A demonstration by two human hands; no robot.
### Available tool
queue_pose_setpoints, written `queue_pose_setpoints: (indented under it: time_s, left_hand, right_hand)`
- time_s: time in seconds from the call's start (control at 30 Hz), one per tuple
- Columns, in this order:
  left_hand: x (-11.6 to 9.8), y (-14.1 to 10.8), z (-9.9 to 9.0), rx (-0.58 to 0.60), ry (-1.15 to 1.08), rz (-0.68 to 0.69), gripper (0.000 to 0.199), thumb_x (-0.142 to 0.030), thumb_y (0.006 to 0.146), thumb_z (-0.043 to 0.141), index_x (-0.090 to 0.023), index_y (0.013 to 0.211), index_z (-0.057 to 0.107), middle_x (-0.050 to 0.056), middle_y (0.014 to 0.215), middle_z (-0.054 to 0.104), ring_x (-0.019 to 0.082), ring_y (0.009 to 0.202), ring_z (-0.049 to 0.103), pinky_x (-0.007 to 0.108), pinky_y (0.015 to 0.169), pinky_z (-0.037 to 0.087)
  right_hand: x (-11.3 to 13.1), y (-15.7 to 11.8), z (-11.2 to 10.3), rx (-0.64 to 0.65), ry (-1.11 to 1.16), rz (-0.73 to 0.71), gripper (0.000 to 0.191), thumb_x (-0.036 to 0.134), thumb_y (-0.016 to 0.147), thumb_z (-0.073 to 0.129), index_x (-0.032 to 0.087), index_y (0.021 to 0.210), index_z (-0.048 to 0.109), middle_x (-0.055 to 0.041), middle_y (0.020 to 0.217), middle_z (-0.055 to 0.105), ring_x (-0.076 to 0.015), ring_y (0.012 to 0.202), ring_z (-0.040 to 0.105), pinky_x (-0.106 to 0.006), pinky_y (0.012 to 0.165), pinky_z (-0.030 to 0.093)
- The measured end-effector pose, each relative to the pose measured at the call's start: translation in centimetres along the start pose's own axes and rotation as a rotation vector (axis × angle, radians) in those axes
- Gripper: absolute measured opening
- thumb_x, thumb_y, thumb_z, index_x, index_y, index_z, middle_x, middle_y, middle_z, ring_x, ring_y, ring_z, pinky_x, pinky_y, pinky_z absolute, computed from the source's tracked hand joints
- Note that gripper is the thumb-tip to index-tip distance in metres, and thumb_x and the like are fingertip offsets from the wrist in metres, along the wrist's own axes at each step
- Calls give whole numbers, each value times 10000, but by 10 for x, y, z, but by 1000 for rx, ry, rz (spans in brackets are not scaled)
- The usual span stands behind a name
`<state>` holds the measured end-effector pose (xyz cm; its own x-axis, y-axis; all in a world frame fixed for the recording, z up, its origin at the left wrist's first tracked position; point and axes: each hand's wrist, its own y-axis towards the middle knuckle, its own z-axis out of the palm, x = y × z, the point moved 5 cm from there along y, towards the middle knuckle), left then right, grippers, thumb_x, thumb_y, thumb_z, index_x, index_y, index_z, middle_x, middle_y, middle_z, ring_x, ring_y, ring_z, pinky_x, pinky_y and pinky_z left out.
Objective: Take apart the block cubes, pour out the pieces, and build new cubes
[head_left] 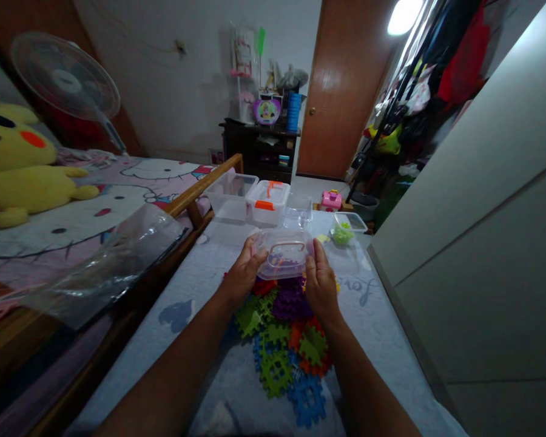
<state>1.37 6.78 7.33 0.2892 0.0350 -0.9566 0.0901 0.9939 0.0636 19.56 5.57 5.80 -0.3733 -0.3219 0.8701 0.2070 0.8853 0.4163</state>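
Between my hands is a clear plastic lid (284, 267) with a pinkish handle, tilted above the bed. My left hand (246, 267) grips its left edge, and my right hand (319, 279) its right edge. Below lies a loose pile of interlocking plastic pieces: green ones (276, 371), purple ones (291, 301), blue ones (307, 397) and orange-red ones (317, 362). Part of the pile is hidden behind my hands and the lid. Beyond them stand an open clear box (300, 208) and, to the right, a clear tub holding light green pieces (343, 233).
A larger clear bin (232, 197) and a white box with orange latches (268, 203) stand at the far end. A wooden rail (204, 188) borders the left, with a plastic bag (113, 261) over it. A pale cabinet (473, 243) walls the right. A pink toy case (330, 200) sits beyond.
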Motion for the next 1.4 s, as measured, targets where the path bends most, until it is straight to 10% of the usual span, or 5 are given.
queue_pose_setpoints:
  time_s: [0.23, 0.47, 0.77, 1.4]
  left_hand:
    - [-6, 19, 5, 70, 56, -30, 546, -398, 765, 771, -196, 1233, 575, 118, 1265, 637, 318, 1257, 555, 446, 1066, 443]
    - [5, 62, 11, 61, 41, -311, 443, -445, 751, 771, -211, 1060, 557, 68, 1004, 658, 175, 714, 674, 318, 636, 589]
    - [54, 110, 36, 1, -5, -655, 343, -422, 806, 696, -198, 1004, 528, 67, 886, 600, 190, 685, 658, 299, 563, 582]
    - [99, 142, 94, -155, 64, -925, 276, -464, 857, 601, -222, 878, 469, 75, 979, 490, 199, 806, 530, 276, 612, 533]
  right_hand:
    - [-1, 11, -6, -36, -27, -63, 543, 459, 989, 411, 192, 1455, 486, -116, 1480, 516, -250, 1374, 468, -484, 1179, 329]
    - [-33, 70, -41, -35, -11, 42, 511, 500, 926, 476, 160, 1290, 591, -147, 1247, 661, -260, 1061, 648, -444, 950, 498]
    - [-107, 134, -75, -53, -696, 166, 411, 228, 832, 540, 133, 1223, 626, -58, 707, 697, -221, 644, 617, -305, 647, 413]
    - [-97, 85, -116, -281, -622, 104, 332, 377, 901, 464, 156, 1034, 672, -64, 698, 716, -211, 650, 664, -284, 655, 414]
